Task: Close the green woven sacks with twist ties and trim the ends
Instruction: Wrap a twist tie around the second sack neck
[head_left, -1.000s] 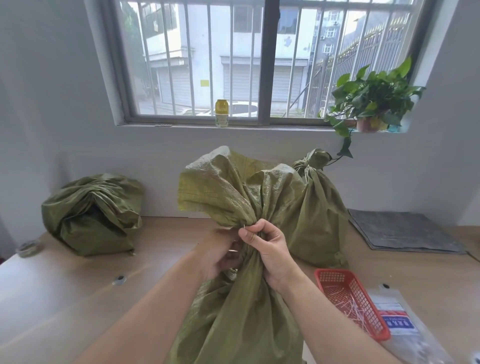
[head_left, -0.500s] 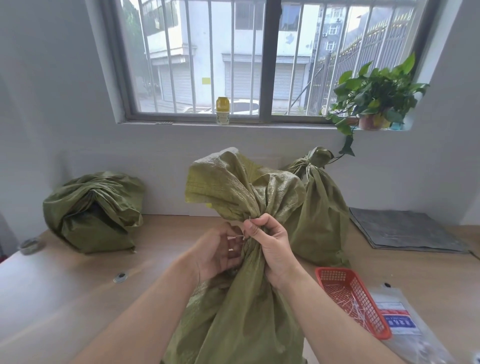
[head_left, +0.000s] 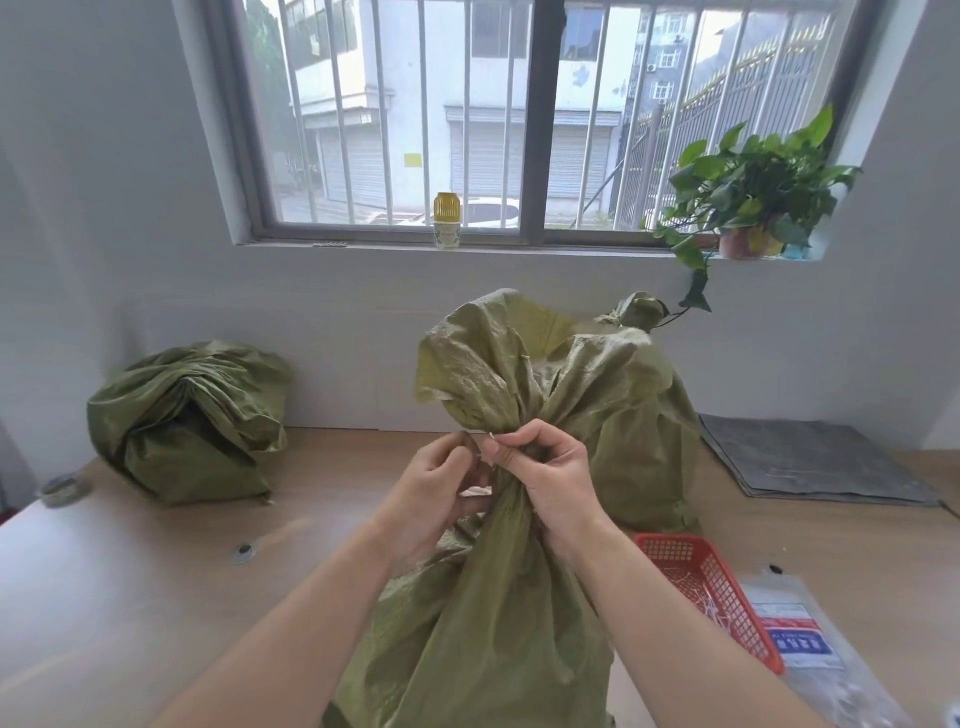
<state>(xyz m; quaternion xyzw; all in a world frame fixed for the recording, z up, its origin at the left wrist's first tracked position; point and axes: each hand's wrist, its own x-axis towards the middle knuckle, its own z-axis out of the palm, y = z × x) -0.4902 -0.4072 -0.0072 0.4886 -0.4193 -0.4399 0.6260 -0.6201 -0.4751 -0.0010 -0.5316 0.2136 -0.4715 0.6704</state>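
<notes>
A green woven sack (head_left: 483, 623) stands upright at the near edge of a wooden table (head_left: 130, 597), right in front of the person. Its top is bunched into a narrow neck, and the loose mouth fans out above it.

Both bare hands meet at that neck. The right hand (head_left: 550, 467) is curled round the gathered cloth, with thumb and forefinger pinched together at the top. The left hand (head_left: 436, 493) sits just beside it with its fingers bent inward. A thin pale twist tie (head_left: 475, 490) shows between the 2 hands, and the left fingers pinch it. How far the tie goes round the neck cannot be made out.

Directly behind, touching the first, stands a second sack (head_left: 660, 415) with its top drawn shut into a small knot. A third sack (head_left: 192, 421) lies slumped against the wall, well apart at the far left.

A red mesh basket (head_left: 670, 545) holding pale ties sits just right of the near sack. A clear plastic packet (head_left: 810, 639) with a red and blue label lies beside the basket. A flat dark grey mat (head_left: 810, 457) lies further back on the right. A small roll (head_left: 62, 488) rests at the table's left edge.

Above is a barred window (head_left: 535, 119). On its sill are a yellow-capped bottle (head_left: 447, 221) and a leafy potted plant (head_left: 753, 197).
</notes>
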